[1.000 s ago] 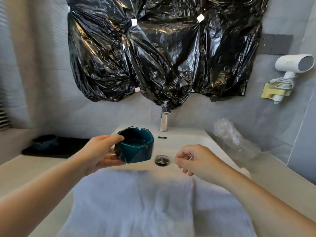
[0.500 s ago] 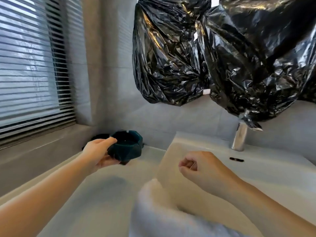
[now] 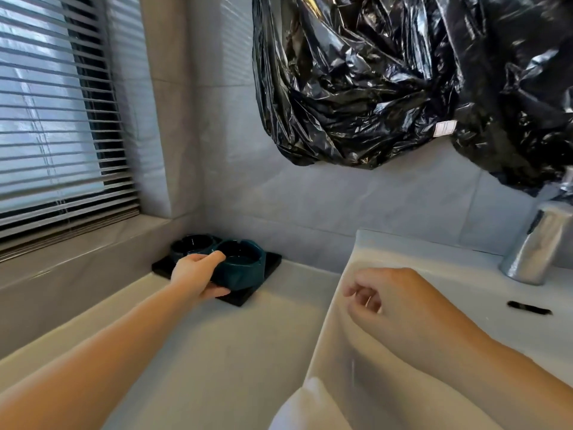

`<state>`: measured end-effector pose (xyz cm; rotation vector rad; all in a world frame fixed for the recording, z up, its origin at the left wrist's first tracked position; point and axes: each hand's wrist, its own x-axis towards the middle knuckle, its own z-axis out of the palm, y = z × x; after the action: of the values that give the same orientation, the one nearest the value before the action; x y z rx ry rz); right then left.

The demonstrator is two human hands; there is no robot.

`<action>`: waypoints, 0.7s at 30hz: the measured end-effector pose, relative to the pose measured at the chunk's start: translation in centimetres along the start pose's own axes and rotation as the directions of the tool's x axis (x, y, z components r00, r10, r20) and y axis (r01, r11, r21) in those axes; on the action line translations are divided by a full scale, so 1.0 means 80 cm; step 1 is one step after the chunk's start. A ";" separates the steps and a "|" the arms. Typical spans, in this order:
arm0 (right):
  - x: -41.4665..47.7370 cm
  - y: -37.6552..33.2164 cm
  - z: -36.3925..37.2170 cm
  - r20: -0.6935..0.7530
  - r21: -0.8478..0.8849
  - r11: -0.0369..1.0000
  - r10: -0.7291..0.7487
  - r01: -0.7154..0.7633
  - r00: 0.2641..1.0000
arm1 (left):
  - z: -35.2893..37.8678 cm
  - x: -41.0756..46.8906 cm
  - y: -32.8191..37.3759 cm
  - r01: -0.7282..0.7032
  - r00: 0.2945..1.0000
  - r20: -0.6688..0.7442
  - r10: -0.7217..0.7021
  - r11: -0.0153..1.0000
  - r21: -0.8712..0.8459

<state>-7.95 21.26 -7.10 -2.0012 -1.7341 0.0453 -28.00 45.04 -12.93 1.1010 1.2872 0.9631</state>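
My left hand (image 3: 198, 276) grips a dark teal faceted ashtray (image 3: 242, 268) by its near left side, thumb on the rim and fingers under it. The ashtray is on or just above a flat black tray (image 3: 269, 262) in the counter's back corner. A second, darker ashtray (image 3: 190, 243) stands on that tray right behind it, touching or nearly so. My right hand (image 3: 390, 302) hovers over the left edge of the white sink (image 3: 434, 252), fingers loosely curled and holding nothing.
A chrome tap (image 3: 539, 243) stands at the sink's back right, with a black overflow slot (image 3: 528, 307) below it. Black plastic bags (image 3: 387, 79) hang taped on the wall above. A window with blinds (image 3: 55, 103) is on the left. White towel (image 3: 307, 405) lies at the bottom edge.
The view swung left from the sink to the counter corner. My left hand carried the teal ashtray away from the sink and down onto the black tray. My right hand stayed loosely curled.
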 end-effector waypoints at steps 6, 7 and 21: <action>0.000 0.007 0.006 0.018 -0.016 0.999 0.033 -0.032 0.999 | 0.018 0.032 0.003 -0.005 0.999 -0.034 0.006 0.999 0.032; 0.000 0.007 0.006 0.017 -0.015 0.999 0.035 -0.035 0.999 | 0.021 0.035 0.001 -0.002 0.999 -0.039 0.003 1.000 0.025; 0.001 0.003 0.013 0.014 0.010 0.999 0.038 -0.038 0.999 | 0.024 0.065 -0.018 0.055 0.996 -0.078 -0.053 0.998 0.023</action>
<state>-8.04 21.67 -8.11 -2.0311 -1.7010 0.0804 -25.80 49.61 -15.58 1.0520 1.3890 0.9595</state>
